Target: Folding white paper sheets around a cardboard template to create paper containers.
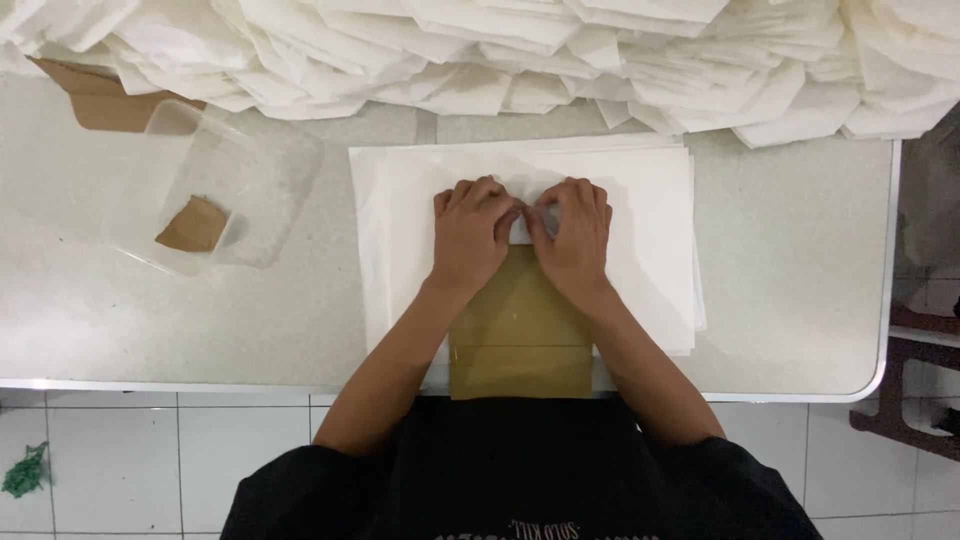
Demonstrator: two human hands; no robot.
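Both hands, left hand (470, 232) and right hand (575, 235), are pressed fingertips-down on a white paper sheet (640, 215), apparently pinching a small fold between them. Directly below the wrists lies a brown template (520, 335), its long axis toward the body, equally near both hands.

White table (790, 260): paper sheet stack (640, 220), folded-paper heap (520, 60), clear tub (225, 190), cardboard (105, 100).
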